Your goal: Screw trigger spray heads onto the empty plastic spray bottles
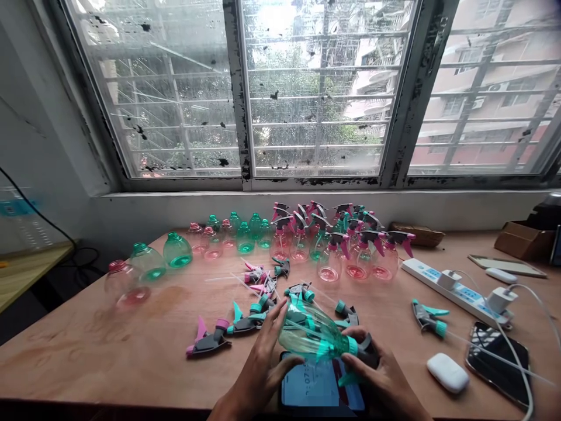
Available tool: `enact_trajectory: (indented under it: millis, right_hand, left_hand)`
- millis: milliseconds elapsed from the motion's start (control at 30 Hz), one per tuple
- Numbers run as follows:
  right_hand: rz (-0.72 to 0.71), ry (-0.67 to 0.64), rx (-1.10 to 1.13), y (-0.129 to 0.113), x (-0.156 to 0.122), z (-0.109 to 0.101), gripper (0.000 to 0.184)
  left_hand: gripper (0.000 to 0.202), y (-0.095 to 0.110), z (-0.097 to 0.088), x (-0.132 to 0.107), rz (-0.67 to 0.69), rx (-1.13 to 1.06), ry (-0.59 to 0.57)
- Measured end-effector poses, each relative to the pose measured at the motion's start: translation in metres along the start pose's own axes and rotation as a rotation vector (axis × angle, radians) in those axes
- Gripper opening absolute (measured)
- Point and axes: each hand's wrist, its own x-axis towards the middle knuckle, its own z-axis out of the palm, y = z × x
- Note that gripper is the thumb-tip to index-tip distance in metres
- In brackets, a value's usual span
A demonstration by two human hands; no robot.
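A clear green spray bottle (313, 333) is tilted on its side in front of me, its base to the left and its neck to the right. My left hand (267, 354) lies along the base end, with its fingers fairly straight against the plastic and the thumb below. Around the grey and teal trigger head (366, 351) at the neck, my right hand (377, 371) is closed. Beneath the bottle lies a lit phone (311, 383), partly covered by my hands. Loose trigger heads, such as a grey and pink one (213, 339), lie just beyond my left hand.
Pink and green bottles with trigger heads (362, 263) stand at the back centre. Open-necked bottles (177, 251) stand at the left and back. To the right are a power strip (460, 292), a dark phone (499, 356), a white earbud case (447, 372) and cables.
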Motion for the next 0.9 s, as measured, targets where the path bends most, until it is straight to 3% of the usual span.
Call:
enact_trajectory:
  millis: [100,233,300,433,600,733,900]
  right_hand:
    - [0.024,0.012,0.008,-0.0001,-0.0004,0.0003,0.034]
    - [0.017,0.074,0.061,-0.0008,-0.0022,0.0052,0.037]
    - [0.012,0.108,0.082,-0.0009,-0.0028,0.0066,0.038]
    - [0.032,0.061,0.063,0.0003,-0.0024,0.0036,0.038]
    - [0.049,0.068,0.089,0.0024,-0.0021,0.0007,0.043]
    - [0.069,0.054,0.118,0.0004,-0.0032,0.0025,0.044]
    - [0.079,0.021,0.112,-0.0047,-0.0048,0.0028,0.043]
  left_hand:
    - [0.063,0.0001,0.0004,0.0008,0.014,0.003,0.017]
    - [0.074,0.0011,-0.0007,-0.0014,0.001,-0.014,0.024]
    - [0.069,0.0023,-0.0017,-0.0021,-0.020,-0.059,0.034]
    - [0.049,0.0026,-0.0014,0.0000,0.006,-0.105,0.066]
    - [0.047,-0.0011,0.0011,0.0014,0.054,-0.050,0.099]
    - [0.053,-0.0012,0.0004,-0.0030,0.013,-0.113,0.053]
    - [0.038,0.0003,-0.0001,-0.0031,0.076,-0.122,0.089]
